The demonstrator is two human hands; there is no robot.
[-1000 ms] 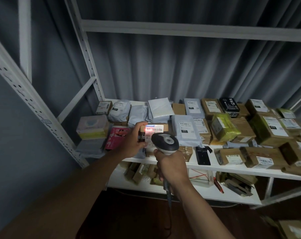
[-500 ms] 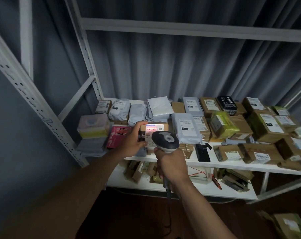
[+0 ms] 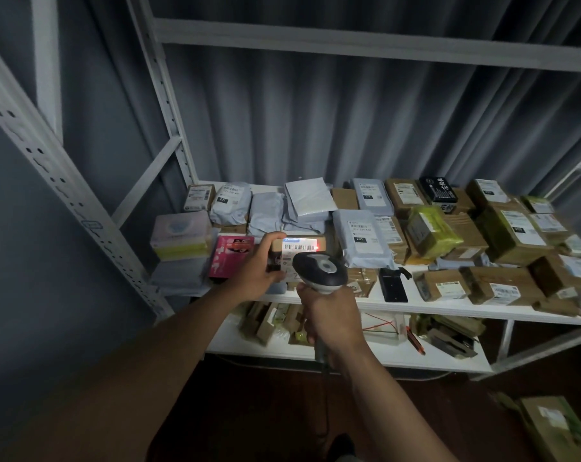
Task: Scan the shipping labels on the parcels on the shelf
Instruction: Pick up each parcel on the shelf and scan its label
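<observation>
Two grey mailers (image 3: 362, 235) read "231"; scanner (image 3: 319, 273) lights held parcel's barcode label (image 3: 299, 245).

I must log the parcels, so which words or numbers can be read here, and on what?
"231": black tag on the grey bag right of the scanner.
"231": black tag on the grey bag at the back left.
All other labels, also on the box being scanned: too small or blurred.

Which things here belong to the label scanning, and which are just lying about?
In the job: scanner in right hand; brown parcel held by left hand; grey mailer.
Lying about: black holder; pink box.
</observation>
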